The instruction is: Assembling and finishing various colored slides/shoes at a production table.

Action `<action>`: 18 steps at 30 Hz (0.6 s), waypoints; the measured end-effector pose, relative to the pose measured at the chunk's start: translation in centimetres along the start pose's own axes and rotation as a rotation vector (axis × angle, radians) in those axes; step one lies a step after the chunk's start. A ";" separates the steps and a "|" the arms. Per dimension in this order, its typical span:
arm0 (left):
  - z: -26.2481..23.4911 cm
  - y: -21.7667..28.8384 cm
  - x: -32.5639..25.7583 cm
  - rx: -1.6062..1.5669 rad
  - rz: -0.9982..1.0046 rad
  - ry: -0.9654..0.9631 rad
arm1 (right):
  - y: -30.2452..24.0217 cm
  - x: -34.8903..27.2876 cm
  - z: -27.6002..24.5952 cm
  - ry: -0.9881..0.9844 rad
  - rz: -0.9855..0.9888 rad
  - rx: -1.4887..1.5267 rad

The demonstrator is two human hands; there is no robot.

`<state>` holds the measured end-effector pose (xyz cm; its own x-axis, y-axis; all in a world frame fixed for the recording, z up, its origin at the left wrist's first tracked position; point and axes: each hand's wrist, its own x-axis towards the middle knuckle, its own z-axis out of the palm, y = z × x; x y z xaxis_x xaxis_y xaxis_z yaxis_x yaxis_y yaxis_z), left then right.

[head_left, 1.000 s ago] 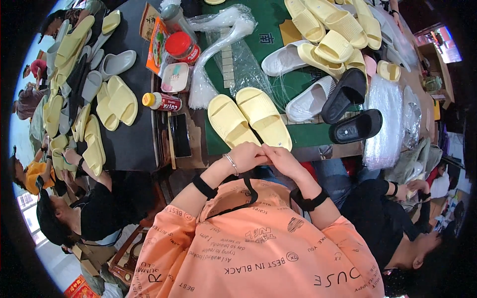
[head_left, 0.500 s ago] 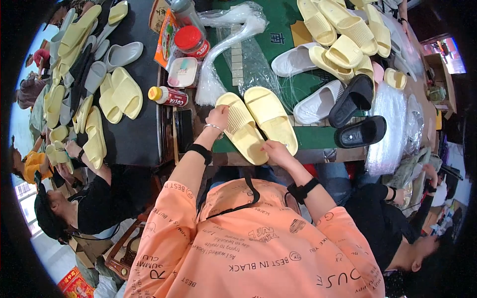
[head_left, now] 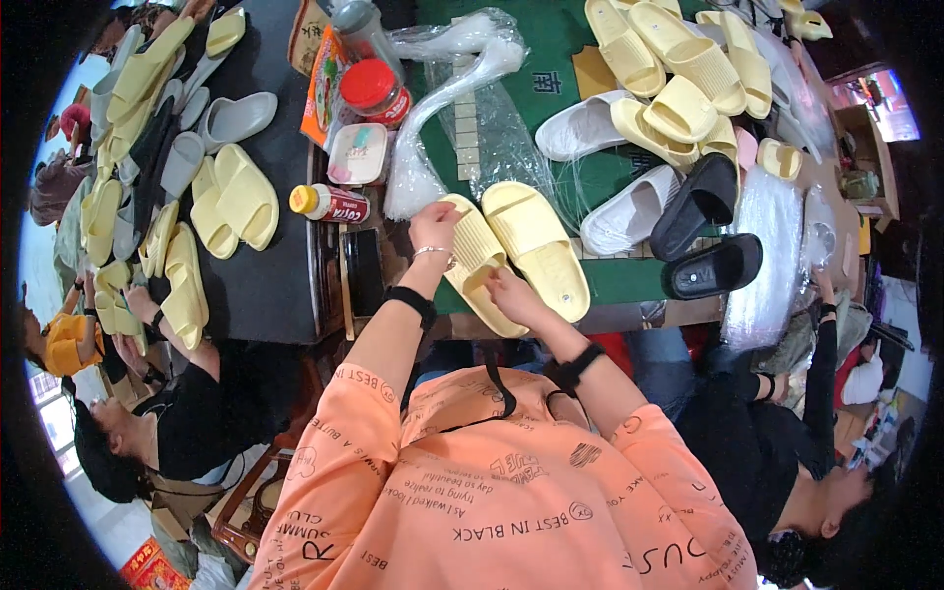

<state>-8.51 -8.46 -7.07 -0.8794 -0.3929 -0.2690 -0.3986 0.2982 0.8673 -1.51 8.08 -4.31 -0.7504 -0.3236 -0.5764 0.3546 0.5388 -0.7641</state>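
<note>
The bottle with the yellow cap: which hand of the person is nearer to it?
Left. The left hand is to the right of the bottle, at the far end of a yellow slipper. The right hand is farther right, at the same slipper's near half.

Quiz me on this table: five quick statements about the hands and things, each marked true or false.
1. The left hand is at the nearest pair's left yellow slipper. True.
2. The right hand is on a black slipper. False: it is at that same yellow slipper.
3. The other yellow slipper lies right of it. True.
4. The small bottle has a green cap. False: yellow.
5. The jar has a red lid. True.
</note>
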 end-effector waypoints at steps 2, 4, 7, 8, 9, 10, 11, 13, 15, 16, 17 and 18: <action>0.0 2.2 -0.7 0.057 0.038 0.054 | 1.7 -3.3 -2.8 0.036 -0.035 0.089; -0.4 1.2 -0.3 0.080 0.171 0.107 | 3.3 -6.0 -4.9 0.103 -0.076 0.084; 0.6 2.3 -0.2 -0.114 0.060 -0.010 | 5.1 -9.0 -8.0 0.232 -0.058 0.050; 0.8 2.8 -0.2 -0.125 0.057 -0.072 | 5.6 -9.7 -8.9 0.271 -0.032 0.026; 0.9 3.3 -0.3 -0.010 0.163 -0.057 | 5.7 -10.2 -9.6 0.341 -0.022 0.048; 1.1 3.8 -0.5 -0.008 0.162 -0.059 | 5.6 -10.5 -10.0 0.411 -0.012 0.070; 1.3 4.3 -0.6 0.082 0.185 -0.110 | 5.5 -10.9 -10.3 0.538 0.042 -0.019; 2.1 5.6 -1.3 0.237 0.342 -0.124 | 5.7 -10.8 -10.9 0.632 0.096 0.096; 3.1 5.8 -1.6 0.284 0.336 -0.166 | 5.0 -10.1 -11.1 0.663 0.120 0.237; 3.6 5.5 -1.6 0.326 0.326 -0.201 | 3.0 -9.7 -11.1 0.650 0.081 0.648; 4.0 5.4 -1.6 0.367 0.317 -0.241 | 1.3 -9.3 -11.1 0.624 0.042 1.060; 4.5 5.4 -1.8 0.372 0.317 -0.246 | 0.3 -8.9 -11.2 0.626 0.046 1.065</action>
<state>-10.27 -2.26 -3.75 -0.9886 -0.0324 -0.1473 -0.1304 0.6742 0.7269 -0.99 19.83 3.78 -0.7589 0.2643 -0.5952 0.4452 -0.4564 -0.7704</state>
